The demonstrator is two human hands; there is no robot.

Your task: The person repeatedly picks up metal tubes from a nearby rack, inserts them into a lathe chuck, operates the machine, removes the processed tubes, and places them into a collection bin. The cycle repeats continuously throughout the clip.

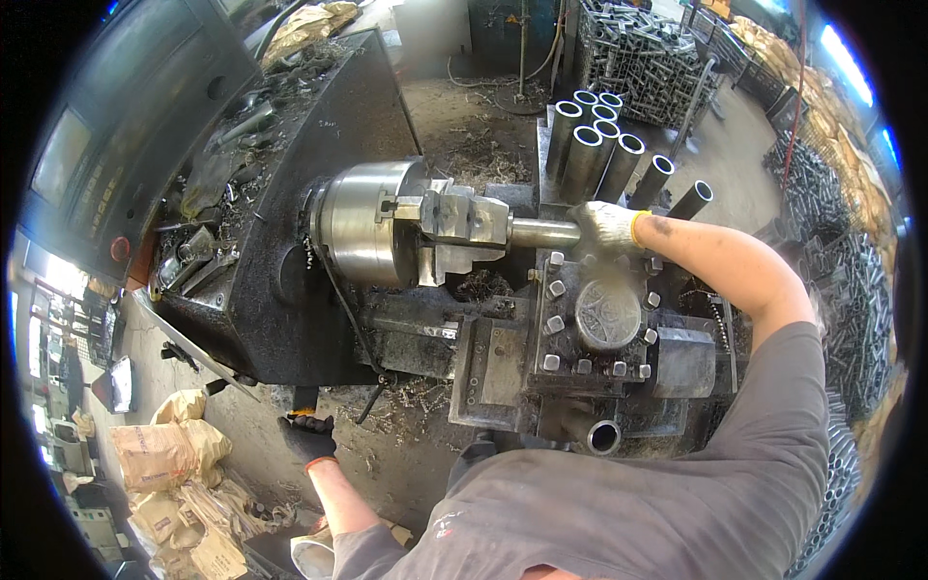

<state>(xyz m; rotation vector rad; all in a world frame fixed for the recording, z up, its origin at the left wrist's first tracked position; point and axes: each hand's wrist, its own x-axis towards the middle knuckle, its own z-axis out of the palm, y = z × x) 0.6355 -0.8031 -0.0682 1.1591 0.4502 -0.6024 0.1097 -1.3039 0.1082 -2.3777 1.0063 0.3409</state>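
My right hand (611,228), in a white glove, is wrapped round the outer end of a steel tube (544,233). The tube's other end sits between the stepped jaws (464,220) of a lathe chuck (372,220). Below the headstock, at lower left, my left hand (309,439) in a dark glove is closed around a lever (304,398); its fingers show only in part. Just under my right forearm is a square tool post (607,314) with several bolts along its edges.
Several steel tubes (586,159) stand upright behind the tool post. One more tube (604,438) lies near my body. A wire basket of metal parts (643,63) is at the back. Paper sacks (174,454) lie at lower left; metal shavings (416,406) litter the floor.
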